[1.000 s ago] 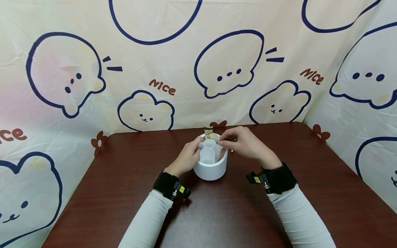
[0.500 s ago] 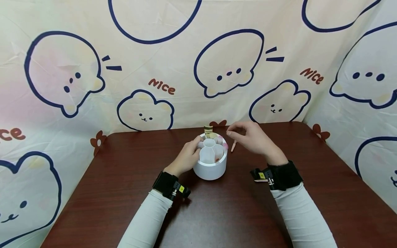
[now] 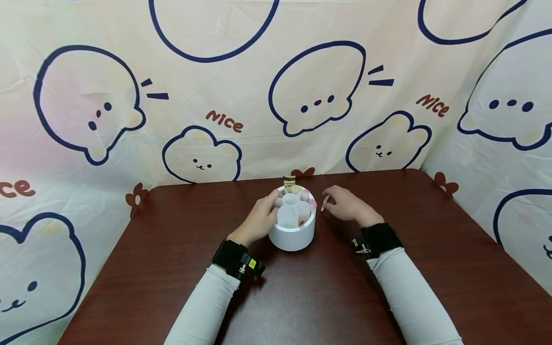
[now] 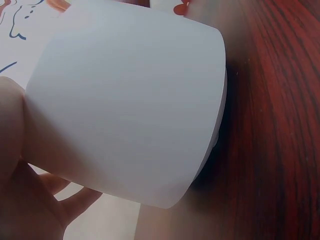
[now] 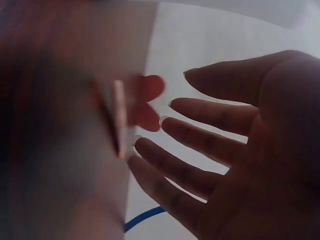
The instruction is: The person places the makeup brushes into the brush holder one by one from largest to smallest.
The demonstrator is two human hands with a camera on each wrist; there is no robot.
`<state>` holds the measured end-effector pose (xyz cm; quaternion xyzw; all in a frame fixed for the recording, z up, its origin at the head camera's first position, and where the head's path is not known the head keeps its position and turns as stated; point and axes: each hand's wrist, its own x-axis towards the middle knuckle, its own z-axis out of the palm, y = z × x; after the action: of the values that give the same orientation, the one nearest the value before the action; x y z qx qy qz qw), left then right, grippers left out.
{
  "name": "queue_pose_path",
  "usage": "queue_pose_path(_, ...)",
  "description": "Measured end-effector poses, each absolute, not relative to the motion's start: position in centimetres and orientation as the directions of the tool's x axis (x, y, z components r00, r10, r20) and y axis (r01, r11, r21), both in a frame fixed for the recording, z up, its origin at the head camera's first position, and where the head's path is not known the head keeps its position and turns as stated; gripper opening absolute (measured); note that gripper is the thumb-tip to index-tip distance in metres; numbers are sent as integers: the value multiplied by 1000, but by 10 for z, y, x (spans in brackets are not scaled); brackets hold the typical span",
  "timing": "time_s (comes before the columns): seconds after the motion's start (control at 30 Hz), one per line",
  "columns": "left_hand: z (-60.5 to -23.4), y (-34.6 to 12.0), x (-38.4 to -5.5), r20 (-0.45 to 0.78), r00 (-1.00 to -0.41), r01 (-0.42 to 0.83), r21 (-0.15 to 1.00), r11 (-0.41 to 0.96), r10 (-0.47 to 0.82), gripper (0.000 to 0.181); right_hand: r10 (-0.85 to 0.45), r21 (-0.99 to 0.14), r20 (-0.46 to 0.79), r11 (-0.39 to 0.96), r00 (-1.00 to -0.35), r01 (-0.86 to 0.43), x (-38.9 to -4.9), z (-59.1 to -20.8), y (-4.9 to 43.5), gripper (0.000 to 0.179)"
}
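Note:
A white round organizer with divided compartments (image 3: 292,238) stands upright on the table. My left hand (image 3: 258,218) grips its left side at the rim; in the left wrist view its smooth wall (image 4: 130,100) fills most of the picture, with fingers behind it. To the right of the organizer a slim pinkish stick (image 3: 325,203) lies on the table. My right hand (image 3: 348,206) is low beside that stick, fingertips close to it. In the right wrist view the right hand's fingers are spread and loosely straight, apart from the blurred stick (image 5: 119,107).
A yellow-green item with a gold top (image 3: 289,181) sticks up from the organizer's back. Pink soft-looking material (image 3: 313,203) shows at its right rim. The dark wooden table (image 3: 293,302) ends at a patterned cloth backdrop (image 3: 254,96).
My right hand has left the organizer's right rim, moved right, then come down beside the stick, which has come into view. The left hand and organizer have stayed in place.

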<state>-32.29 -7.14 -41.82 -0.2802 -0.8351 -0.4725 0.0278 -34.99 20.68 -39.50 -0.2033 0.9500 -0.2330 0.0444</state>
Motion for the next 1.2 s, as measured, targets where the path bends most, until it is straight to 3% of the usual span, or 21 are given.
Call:
queue_pose_path(0.23, -419, -72, -323, 314, -840, 497, 771, 398, 442, 20, -461, -414, -126, 829, -878, -376, -353, -407, 206, 29)
queue_pose_path(0.47, -419, -71, -322, 304, -844, 489, 775, 401, 441, 21, -439, -392, -227, 858, -869, -331, -352, -402, 204, 45)
queue_pose_path(0.9, -420, -71, -323, 322, -837, 505, 765, 400, 443, 22, -421, -445, -305, 856, -854, -263, -342, -391, 201, 10)
queue_pose_path(1.2, -419, -71, -324, 317, -836, 502, 772, 390, 448, 20, -381, -403, -310, 882, -871, -243, -343, -396, 200, 9)
